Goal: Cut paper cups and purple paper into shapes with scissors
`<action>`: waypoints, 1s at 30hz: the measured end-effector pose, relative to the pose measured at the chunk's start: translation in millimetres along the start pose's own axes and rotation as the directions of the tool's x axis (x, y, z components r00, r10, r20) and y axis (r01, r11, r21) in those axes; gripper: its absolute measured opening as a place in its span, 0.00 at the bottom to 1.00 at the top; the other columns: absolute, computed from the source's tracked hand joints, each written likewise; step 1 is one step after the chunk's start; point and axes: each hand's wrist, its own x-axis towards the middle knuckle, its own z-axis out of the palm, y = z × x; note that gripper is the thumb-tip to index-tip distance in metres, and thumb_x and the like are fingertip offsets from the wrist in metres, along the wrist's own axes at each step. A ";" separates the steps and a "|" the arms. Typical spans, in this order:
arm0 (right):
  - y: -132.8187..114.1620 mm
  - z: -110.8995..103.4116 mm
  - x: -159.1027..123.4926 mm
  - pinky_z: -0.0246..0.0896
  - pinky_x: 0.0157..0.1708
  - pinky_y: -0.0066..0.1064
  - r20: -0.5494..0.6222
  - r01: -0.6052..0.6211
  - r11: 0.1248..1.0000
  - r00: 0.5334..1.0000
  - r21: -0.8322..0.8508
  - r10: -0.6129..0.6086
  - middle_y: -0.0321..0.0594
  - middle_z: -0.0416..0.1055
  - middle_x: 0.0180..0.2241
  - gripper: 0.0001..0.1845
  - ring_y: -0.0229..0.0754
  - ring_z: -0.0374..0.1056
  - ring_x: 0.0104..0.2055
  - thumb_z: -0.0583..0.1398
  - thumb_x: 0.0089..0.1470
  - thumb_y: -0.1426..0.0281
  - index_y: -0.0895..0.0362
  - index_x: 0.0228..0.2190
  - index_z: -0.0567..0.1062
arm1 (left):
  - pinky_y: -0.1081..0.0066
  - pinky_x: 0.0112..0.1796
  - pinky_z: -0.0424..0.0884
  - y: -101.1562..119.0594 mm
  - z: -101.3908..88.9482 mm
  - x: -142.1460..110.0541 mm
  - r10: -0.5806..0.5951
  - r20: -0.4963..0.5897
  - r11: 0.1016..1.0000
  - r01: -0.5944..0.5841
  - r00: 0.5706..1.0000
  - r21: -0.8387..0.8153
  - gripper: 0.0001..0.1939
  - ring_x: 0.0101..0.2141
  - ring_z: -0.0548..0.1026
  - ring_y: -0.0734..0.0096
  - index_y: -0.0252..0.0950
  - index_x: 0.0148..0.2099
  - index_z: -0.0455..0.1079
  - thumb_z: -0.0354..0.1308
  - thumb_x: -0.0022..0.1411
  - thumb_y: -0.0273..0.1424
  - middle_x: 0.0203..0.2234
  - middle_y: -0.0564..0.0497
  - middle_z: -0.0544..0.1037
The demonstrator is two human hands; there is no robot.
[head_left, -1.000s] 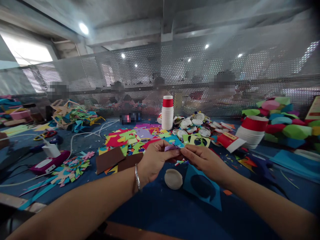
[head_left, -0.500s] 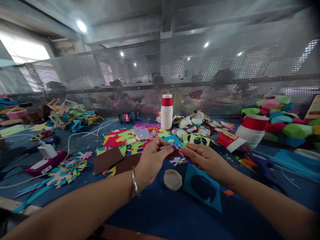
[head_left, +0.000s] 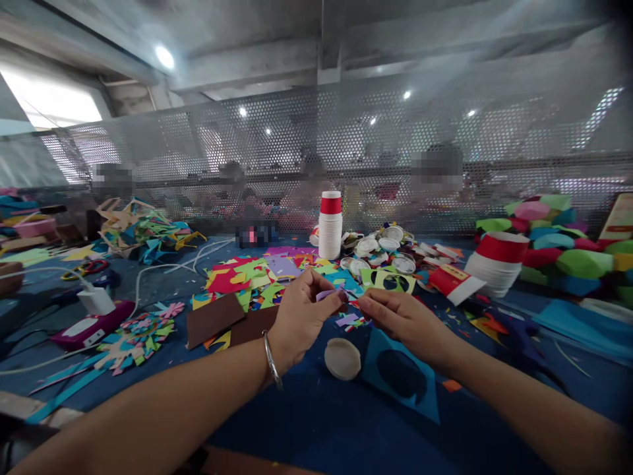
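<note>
My left hand (head_left: 301, 316) pinches a small purple paper scrap (head_left: 327, 295) between thumb and fingers, just above the blue table. My right hand (head_left: 403, 320) is close beside it, its fingertips pinched together near the scrap's right end; what they grip is too small to make out. Below the hands lie a white round lid (head_left: 343, 358) and a blue paper sheet with a round hole (head_left: 401, 373). A metal bangle sits on my left wrist.
Colored paper offcuts (head_left: 247, 274) and brown sheets (head_left: 215, 316) lie left of centre. A tall stack of red-and-white cups (head_left: 330, 224), loose lids (head_left: 380, 247) and a second cup stack (head_left: 499, 260) stand behind. A pink device with a white cable (head_left: 91, 323) sits left. A mesh screen (head_left: 316, 158) closes the back, people beyond it.
The two hands have drawn slightly apart, and the purple scrap now sits in the left hand's pinch. The arms have hardly shifted.
</note>
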 end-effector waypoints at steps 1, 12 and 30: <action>0.0 -0.2 0.0 0.40 0.20 0.28 0.002 -0.004 1.000 1.000 -0.007 0.004 0.28 0.49 0.21 0.25 0.34 0.46 0.22 0.53 0.61 0.48 0.54 0.24 0.59 | 0.72 0.30 0.68 0.5 -0.9 0.2 0.021 -0.001 0.999 -0.021 1.000 0.037 0.14 0.26 0.73 0.73 0.37 0.33 0.62 0.66 0.52 0.30 0.25 0.55 0.71; -2.4 -0.8 -0.9 0.36 0.18 0.29 0.075 -0.069 0.989 0.995 0.133 0.059 0.26 0.45 0.20 0.23 0.32 0.40 0.19 0.55 0.59 0.48 0.53 0.26 0.60 | 0.74 0.27 0.61 0.9 -7.7 0.8 0.309 0.097 0.854 -0.321 0.946 0.409 0.11 0.26 0.64 0.75 0.38 0.32 0.59 0.61 0.56 0.28 0.24 0.57 0.66; -2.7 -6.7 -3.1 0.39 0.20 0.28 0.077 0.022 1.000 0.997 -0.002 -0.022 0.29 0.48 0.22 0.23 0.34 0.45 0.22 0.52 0.62 0.50 0.54 0.26 0.64 | 0.72 0.26 0.67 3.6 -0.1 -2.8 0.024 0.065 0.998 -0.028 0.998 0.050 0.25 0.24 0.76 0.71 0.40 0.30 0.52 0.70 0.50 0.34 0.19 0.62 0.66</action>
